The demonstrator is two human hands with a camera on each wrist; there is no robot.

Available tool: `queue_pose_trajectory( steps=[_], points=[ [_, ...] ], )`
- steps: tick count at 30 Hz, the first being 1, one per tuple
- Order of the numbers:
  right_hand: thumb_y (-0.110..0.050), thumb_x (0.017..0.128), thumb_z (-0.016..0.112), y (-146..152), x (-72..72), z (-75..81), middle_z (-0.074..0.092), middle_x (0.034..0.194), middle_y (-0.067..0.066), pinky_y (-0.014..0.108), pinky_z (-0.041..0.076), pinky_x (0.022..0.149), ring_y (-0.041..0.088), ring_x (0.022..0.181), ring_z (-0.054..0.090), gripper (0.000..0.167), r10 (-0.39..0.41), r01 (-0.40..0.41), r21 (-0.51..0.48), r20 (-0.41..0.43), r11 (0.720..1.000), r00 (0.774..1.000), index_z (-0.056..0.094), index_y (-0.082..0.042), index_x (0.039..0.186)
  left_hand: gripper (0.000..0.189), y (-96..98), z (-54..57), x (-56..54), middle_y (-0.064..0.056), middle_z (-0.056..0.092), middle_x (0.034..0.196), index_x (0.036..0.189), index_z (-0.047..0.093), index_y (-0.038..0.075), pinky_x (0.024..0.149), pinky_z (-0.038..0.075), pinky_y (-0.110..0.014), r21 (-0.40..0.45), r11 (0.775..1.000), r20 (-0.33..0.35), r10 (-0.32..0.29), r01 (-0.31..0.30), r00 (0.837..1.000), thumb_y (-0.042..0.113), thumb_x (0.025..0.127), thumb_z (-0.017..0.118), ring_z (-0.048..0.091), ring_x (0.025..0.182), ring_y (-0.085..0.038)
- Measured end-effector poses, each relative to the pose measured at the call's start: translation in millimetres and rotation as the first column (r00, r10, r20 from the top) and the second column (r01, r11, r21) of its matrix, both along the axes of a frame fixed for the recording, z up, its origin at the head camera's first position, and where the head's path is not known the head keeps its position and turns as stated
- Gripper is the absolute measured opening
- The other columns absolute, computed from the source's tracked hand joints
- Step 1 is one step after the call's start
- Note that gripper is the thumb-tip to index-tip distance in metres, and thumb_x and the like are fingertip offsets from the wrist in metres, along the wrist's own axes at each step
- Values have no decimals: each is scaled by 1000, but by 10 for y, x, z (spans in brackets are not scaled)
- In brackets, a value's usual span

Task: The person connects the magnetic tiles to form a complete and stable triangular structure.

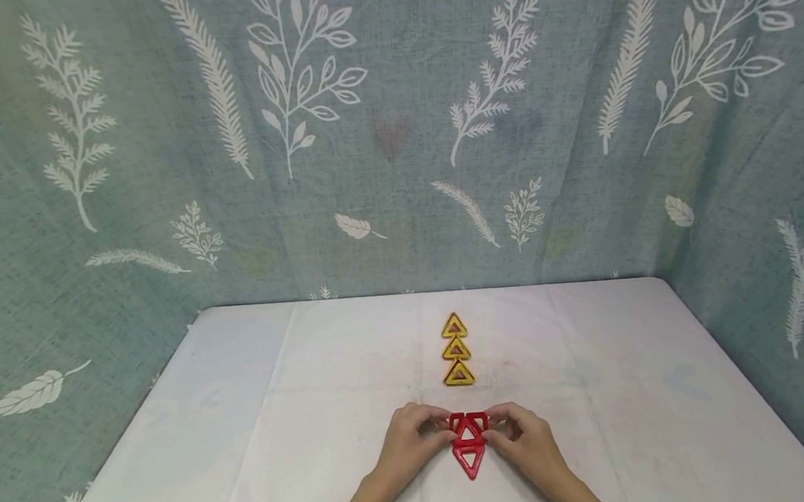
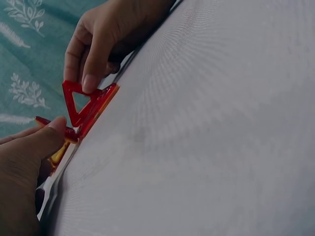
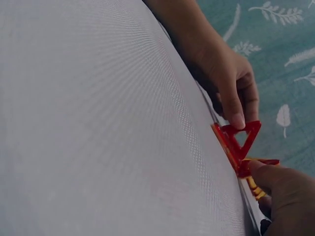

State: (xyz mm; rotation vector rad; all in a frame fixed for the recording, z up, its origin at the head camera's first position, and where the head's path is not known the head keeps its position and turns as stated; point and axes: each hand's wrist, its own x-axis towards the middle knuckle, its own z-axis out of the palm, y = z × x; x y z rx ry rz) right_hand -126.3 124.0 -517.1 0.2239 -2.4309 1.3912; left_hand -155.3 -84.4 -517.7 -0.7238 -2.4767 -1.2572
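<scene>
My left hand [image 1: 415, 440] pinches a raised red triangular tile [image 1: 458, 416] between thumb and fingers. Opposite it, my right hand [image 1: 527, 438] pinches another raised red triangular tile [image 1: 481, 414]. Both tiles have open centres and stand tilted up on either side of a red triangle [image 1: 468, 441] in the middle. Joined to that one's near edge, a further red triangle [image 1: 471, 473] lies with its point toward me. In the left wrist view, the right thumb [image 2: 90, 82] presses the face of its tile; the fingers behind are partly hidden.
Beyond my hands, three yellow triangular tiles [image 1: 459, 382] lie in a straight column on the white table [image 1: 340, 364], points away from me. A green leaf-patterned cloth [image 1: 400, 228] hangs behind the table and along its sides.
</scene>
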Motion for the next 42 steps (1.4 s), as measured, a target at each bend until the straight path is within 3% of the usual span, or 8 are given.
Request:
queue_pose_trajectory(
  steps=[6, 13, 18, 23, 28, 31, 37, 42],
  points=[
    [-5, 66, 82, 8, -14, -15, 63, 74, -16, 18, 39, 52, -2, 58, 42, 29, 34, -32, 22, -77, 999, 996, 70, -16, 89, 23, 16, 9, -9, 14, 67, 80, 92, 72, 19, 72, 38, -24, -31, 999, -52, -30, 29, 998, 27, 72, 80, 53, 74, -1],
    [-8, 66, 83, 27, -27, -55, 64, 77, -14, 19, 42, 56, -4, 63, 47, 27, 123, -106, 93, -206, 990, 971, 71, -16, 89, 22, 24, 17, -17, 14, 68, 83, 92, 73, 21, 74, 39, -25, -32, 998, -95, -60, 57, 994, 27, 71, 79, 55, 78, -2],
    [-12, 68, 82, 31, -31, -56, 64, 78, -16, 19, 41, 57, -2, 63, 47, 25, 133, -118, 88, -197, 989, 971, 72, -18, 89, 22, 24, 20, -20, 16, 68, 84, 92, 73, 23, 73, 39, -24, -53, 997, -82, -61, 56, 995, 32, 72, 78, 54, 79, -1],
    [-11, 71, 80, 49, -38, -40, 65, 80, -11, 19, 44, 55, -3, 63, 48, 23, 155, -146, 61, -183, 987, 971, 72, -15, 92, 20, 24, 4, -23, 17, 67, 83, 90, 73, 23, 73, 39, -25, -51, 999, -64, -6, 2, 998, 30, 73, 78, 54, 78, 0],
    [-9, 74, 78, 100, -72, -12, 66, 84, -7, 19, 44, 56, -2, 66, 49, 23, 213, -205, 73, -146, 976, 966, 71, -13, 96, 16, 27, -24, -18, 18, 66, 81, 90, 73, 22, 72, 38, -25, -32, 997, -9, 67, -67, 998, 27, 76, 78, 54, 76, 0],
    [-8, 76, 76, 129, -119, 6, 66, 91, -6, 21, 48, 64, 1, 76, 56, 23, 256, -246, 99, -104, 964, 961, 71, -12, 98, 24, 16, -18, 12, 18, 65, 83, 94, 72, 23, 74, 36, -27, -103, 992, -1, 75, -75, 997, 37, 75, 77, 53, 79, -1],
    [-13, 83, 70, 159, -252, 62, 67, 103, -2, 28, 50, 83, 14, 96, 63, 25, 354, -352, 133, 5, 927, 935, 69, -8, 108, 70, -41, 57, 102, 14, 49, 101, 117, 63, 28, 81, 27, -36, -371, 926, 86, -33, 63, 996, 70, 62, 71, 39, 93, -7],
    [-15, 88, 65, 181, -331, 106, 66, 114, 0, 34, 46, 93, 20, 109, 60, 29, 434, -453, 119, 159, 883, 887, 65, -11, 117, 83, -57, 84, 112, 10, 45, 106, 125, 58, 26, 84, 27, -38, -424, 898, 121, -72, 117, 990, 71, 57, 74, 36, 97, -9]
  ],
)
